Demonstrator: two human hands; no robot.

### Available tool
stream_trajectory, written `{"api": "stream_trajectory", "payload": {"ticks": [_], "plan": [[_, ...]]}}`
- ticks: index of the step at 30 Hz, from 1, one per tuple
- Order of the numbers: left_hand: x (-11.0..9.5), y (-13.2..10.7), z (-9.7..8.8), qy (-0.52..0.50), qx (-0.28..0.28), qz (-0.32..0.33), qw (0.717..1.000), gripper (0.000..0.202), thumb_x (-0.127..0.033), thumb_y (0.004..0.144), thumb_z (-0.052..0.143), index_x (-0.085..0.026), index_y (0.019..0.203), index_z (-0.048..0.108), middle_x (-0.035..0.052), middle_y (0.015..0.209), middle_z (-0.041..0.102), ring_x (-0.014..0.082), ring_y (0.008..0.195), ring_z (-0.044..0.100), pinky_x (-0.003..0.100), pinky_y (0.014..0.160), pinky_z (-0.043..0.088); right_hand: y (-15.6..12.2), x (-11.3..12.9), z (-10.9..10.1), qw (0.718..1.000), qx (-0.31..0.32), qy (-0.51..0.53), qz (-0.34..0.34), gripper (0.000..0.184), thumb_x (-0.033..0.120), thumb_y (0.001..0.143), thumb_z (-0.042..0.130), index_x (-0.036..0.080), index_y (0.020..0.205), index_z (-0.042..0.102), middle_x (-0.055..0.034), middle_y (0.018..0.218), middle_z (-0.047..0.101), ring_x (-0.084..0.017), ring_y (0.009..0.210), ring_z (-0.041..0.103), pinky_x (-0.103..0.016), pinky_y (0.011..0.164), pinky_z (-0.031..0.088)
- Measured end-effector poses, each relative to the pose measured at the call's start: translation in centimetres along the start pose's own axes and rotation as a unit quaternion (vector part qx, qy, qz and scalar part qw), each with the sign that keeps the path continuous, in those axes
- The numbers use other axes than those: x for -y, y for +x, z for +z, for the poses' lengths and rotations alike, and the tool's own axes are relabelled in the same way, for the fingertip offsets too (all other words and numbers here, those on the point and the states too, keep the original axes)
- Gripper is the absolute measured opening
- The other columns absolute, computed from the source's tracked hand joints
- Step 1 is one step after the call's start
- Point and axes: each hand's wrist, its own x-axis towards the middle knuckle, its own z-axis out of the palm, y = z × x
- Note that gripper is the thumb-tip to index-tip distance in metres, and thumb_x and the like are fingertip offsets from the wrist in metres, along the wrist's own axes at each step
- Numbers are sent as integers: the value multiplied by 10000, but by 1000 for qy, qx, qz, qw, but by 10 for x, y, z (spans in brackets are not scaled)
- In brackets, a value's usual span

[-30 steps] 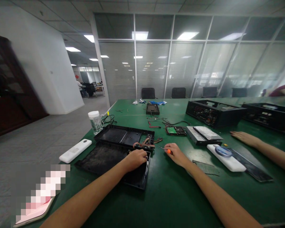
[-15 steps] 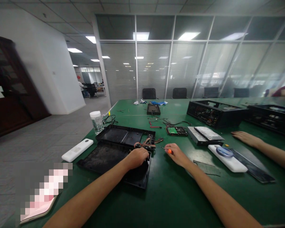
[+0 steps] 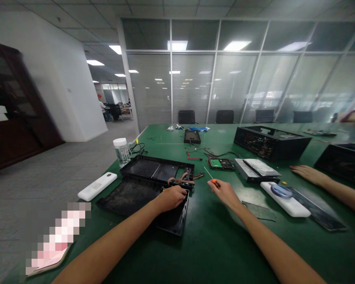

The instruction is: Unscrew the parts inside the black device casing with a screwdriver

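Note:
My left hand rests over a black flat cover, its fingers bent together near the cover's right side. Whatever the fingertips pinch is hidden. Just beyond lies a shallow black plastic casing, with a bundle of multicoloured wires at its right end. My right hand, a little to the right above the table, grips a screwdriver with an orange handle. The thin shaft points up and left, away from the casing and touching nothing.
On the green table are a hard drive, a silver drive box, white devices, a lidded jar and a black computer case. Another person's hand lies at the right. A pink-covered item sits front left.
My right hand has moved slightly right, and the screwdriver's tip has swung upward. My left hand has stayed put. The far-right computer case has shifted nearer, uncovering parts behind it.

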Motion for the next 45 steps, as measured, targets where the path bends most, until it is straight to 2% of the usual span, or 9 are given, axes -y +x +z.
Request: {"api": "stream_trajectory", "payload": {"ticks": [4, 7, 9, 11, 13, 16, 25, 40, 45], "plan": [[3, 0, -4, -4, 13, 24, 1000, 189, -109, 839, 440, -154, 837, 624, 44, 922, 625, 155, 916, 523, 246, 835, 398, 0, 7, -9, 986, 12, 129, 103, 268, 362, 723, 537, 214, 917, 426, 53, 664, 500, -96, 486, 440, -224, 465, 360], [4, 1, -4, -21, 11, 11, 1000, 186, -101, 841, 441, -161, 857, 616, 43, 900, 628, 149, 911, 527, 254, 856, 387, 0, 12, -19, 980, 68, 176, 55, 284, 295, 688, 560, 214, 924, 424, 53, 710, 492, -81, 500, 437, -208, 460, 357], [4, 0, -3, -33, 4, -28, 999, 169, -116, 836, 466, -171, 937, 590, 42, 917, 619, 150, 912, 534, 261, 850, 392, 0, 17, -27, 979, 80, 188, 8, 281, 336, 727, 544, 200, 960, 467, 40, 690, 510, -96, 523, 464, -225, 493, 376], [3, -1, -2, -51, -11, -71, 996, 251, -131, 822, 503, -179, 1068, 520, 40, 951, 611, 155, 939, 535, 271, 855, 394, -1, 22, -33, 984, 42, 174, -9, 265, 400, 784, 481, 180, 925, 525, 36, 603, 502, -109, 496, 457, -236, 489, 365], [2, -1, -1, -75, -22, -91, 993, 356, -131, 805, 534, -178, 1146, 440, 30, 952, 618, 159, 972, 532, 285, 878, 386, -3, 26, -35, 990, -42, 132, -20, 285, 431, 809, 440, 174, 781, 562, 31, 537, 477, -115, 480, 438, -238, 481, 345], [1, -1, -1, -104, -21, -96, 990, 354, -122, 793, 552, -169, 1118, 419, 22, 929, 635, 160, 991, 537, 297, 899, 376, -7, 31, -28, 988, -129, 68, -56, 319, 415, 817, 428, 180, 639, 550, 9, 548, 503, -126, 531, 466, -234, 518, 356], [2, 0, -1, -114, -16, -102, 988, 494, -131, 793, 563, -163, 1234, 343, 34, 1005, 634, 158, 1054, 516, 308, 947, 347, -14, 38, -8, 984, -89, -78, -131, 296, 372, 830, 417, 193, 701, 616, -4, 592, 576, -131, 548, 515, -232, 564, 349], [1, 0, -1, -102, -16, -109, 989, 482, -138, 796, 549, -177, 1242, 371, 27, 987, 638, 167, 1025, 525, 308, 918, 370, -13, 44, -7, 984, -103, -74, -125, 328, 396, 841, 401, 196, 700, 619, -2, 581, 577, -125, 533, 512, -228, 548, 346], [2, 0, 1, -93, -16, -106, 990, 458, -143, 798, 546, -173, 1227, 389, 32, 980, 638, 167, 1025, 524, 312, 924, 367, -14, 49, -9, 977, -85, -132, -144, 303, 376, 841, 407, 205, 730, 631, -12, 628, 625, -139, 582, 556, -230, 579, 351]]}}
